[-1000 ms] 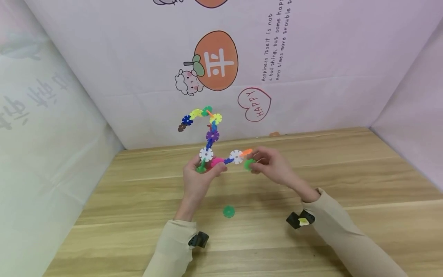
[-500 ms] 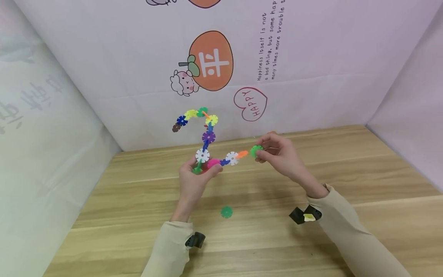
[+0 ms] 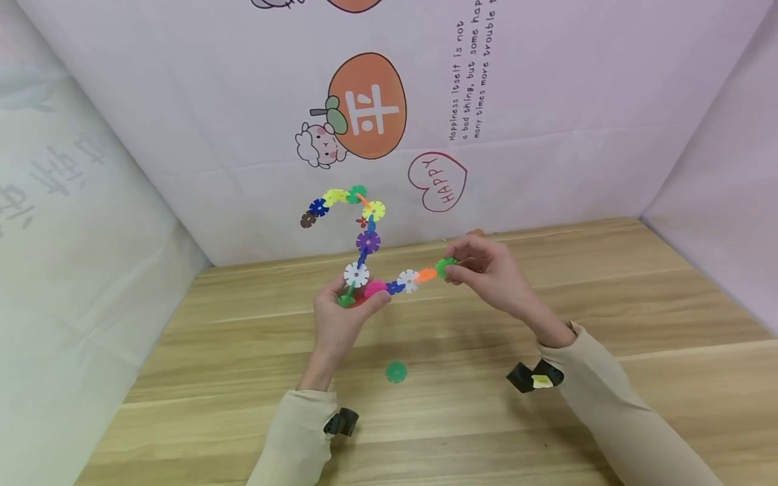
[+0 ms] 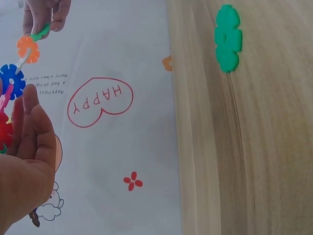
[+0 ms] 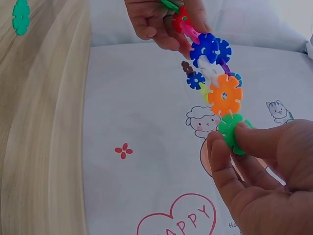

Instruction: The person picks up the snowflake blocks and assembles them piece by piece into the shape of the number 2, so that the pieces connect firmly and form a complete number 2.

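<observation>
The chain (image 3: 365,246) of snowflake discs is held above the surface (image 3: 608,297), one arm rising toward the wall, the other running right. The left hand (image 3: 340,317) curls its grip round the chain's base. The right hand (image 3: 492,273) pinches the green disc (image 3: 446,266) at the end. A spare disc (image 3: 396,371) lies flat below.

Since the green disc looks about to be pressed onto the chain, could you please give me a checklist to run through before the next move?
1. Left hand grips the chain's base: ok.
2. Right hand pinches the green disc: ok.
3. Green disc meets the orange disc at the chain's end: ok.
4. Slots fully seated: cannot tell.
5. Upright branch of the chain free of both hands: ok.
6. Spare green disc lies on the table, within reach: ok.
</observation>
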